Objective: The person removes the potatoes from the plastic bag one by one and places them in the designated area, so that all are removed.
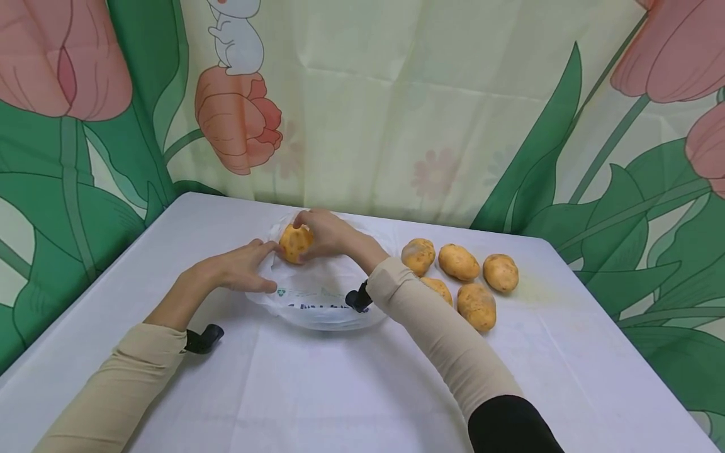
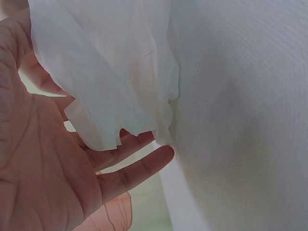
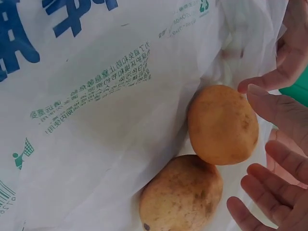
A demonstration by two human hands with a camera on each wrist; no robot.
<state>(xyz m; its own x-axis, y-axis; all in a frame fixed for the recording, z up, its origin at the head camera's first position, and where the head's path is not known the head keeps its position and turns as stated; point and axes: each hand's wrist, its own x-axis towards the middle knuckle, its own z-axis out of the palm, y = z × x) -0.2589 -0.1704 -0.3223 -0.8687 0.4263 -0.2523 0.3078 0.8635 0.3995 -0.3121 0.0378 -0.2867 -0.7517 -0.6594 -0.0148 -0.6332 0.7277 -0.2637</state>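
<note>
A white plastic bag (image 1: 317, 314) with blue and green print lies flat on the table. Over its far left part, my right hand (image 1: 325, 234) is curved beside a potato (image 1: 294, 244). Close up in the right wrist view, the thumb is at this potato's edge and the other fingers are spread apart below it. A second potato (image 3: 183, 197) rests against the first, within the bag's plastic. My left hand (image 1: 240, 267) is at the bag's left edge, thumb apart. In the left wrist view, its extended fingers (image 2: 137, 173) reach behind the bag's thin, loose edge.
Several potatoes (image 1: 459, 262) lie on the white-covered table (image 1: 317, 390) to the right of the bag, some partly behind the right sleeve. A curtain (image 1: 385, 113) printed with tulips and a rabbit hangs behind the table's far edge. Each wrist carries a small black camera.
</note>
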